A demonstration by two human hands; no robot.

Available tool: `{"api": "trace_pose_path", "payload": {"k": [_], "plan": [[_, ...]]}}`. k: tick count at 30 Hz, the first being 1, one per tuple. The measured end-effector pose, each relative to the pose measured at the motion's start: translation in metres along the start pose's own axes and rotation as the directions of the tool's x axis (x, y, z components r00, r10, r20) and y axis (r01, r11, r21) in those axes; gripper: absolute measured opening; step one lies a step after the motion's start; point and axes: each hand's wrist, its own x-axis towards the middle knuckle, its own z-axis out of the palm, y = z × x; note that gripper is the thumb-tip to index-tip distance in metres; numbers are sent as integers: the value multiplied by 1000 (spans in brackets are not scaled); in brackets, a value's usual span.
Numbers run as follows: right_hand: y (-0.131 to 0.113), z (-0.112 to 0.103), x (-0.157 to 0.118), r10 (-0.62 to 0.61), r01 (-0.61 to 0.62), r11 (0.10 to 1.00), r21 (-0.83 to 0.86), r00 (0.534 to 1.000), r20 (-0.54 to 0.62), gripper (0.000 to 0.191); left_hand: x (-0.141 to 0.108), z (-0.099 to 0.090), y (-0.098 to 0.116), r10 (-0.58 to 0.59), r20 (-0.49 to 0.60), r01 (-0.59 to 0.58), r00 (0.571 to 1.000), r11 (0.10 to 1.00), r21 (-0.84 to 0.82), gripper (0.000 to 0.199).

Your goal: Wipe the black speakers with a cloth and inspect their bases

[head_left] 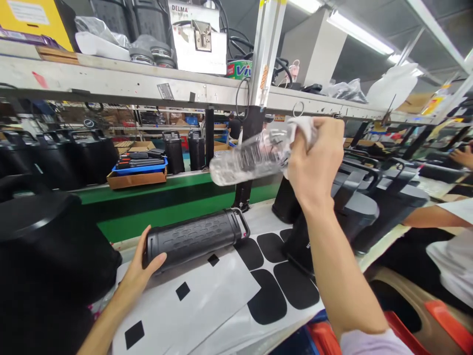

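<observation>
A black cylindrical device (192, 237) with a grey handle at its right end lies on its side on white sheets (185, 310). My left hand (142, 268) grips its left end, thumb on the near side and fingers behind. Raised in front of the shelf post, my right hand (318, 160) is closed around a white cloth (303, 129). A clear plastic bottle (251, 157), blurred, extends leftward from the same hand, tilted slightly down. Black rounded pads (266, 296) lie on a white sheet right of the device.
Large black cylinders (40, 231) stand at the left, and more handled devices (354, 207) at the right. A green belt (170, 198) runs behind the worktop. Overhead is a loaded shelf (121, 81). A person's arm (439, 215) reaches in at the right.
</observation>
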Motion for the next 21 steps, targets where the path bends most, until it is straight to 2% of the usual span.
{"api": "trace_pose_path", "payload": {"k": [2, 3, 6, 9, 12, 14, 17, 20, 21], "plan": [[11, 18, -5, 215, -186, 943, 275, 973, -79, 25, 0, 0, 1, -15, 0, 15, 1000, 1000, -1, 83], [20, 31, -12, 331, -285, 882, 375, 941, -63, 26, 0, 1, 1, -15, 2, 15, 1000, 1000, 4, 84], [45, 76, -50, 527, -505, 738, 448, 846, 86, 34, 1, 1, 0, 0, 13, 0, 1000, 1000, 25, 87], [58, 104, -89, 619, -666, 595, 450, 737, 271, 41, 1, 0, -1, -4, 29, 3, 1000, 999, 36, 87], [64, 110, -111, 638, -727, 530, 436, 681, 360, 37, 0, 0, -1, -27, 22, 27, 999, 999, 27, 87], [70, 106, -115, 640, -732, 529, 431, 677, 365, 35, -1, 0, -2, -41, 22, 41, 999, 999, 20, 87], [80, 92, -106, 637, -703, 572, 423, 705, 311, 40, -1, -1, -3, -56, 32, 55, 998, 998, 23, 86], [79, 67, -87, 601, -610, 673, 419, 780, 171, 35, 0, -2, -5, -62, 13, 62, 998, 997, 48, 84], [75, 56, -79, 558, -553, 731, 400, 822, 117, 30, 0, -1, -5, -63, 2, 63, 998, 997, 54, 84]]}}
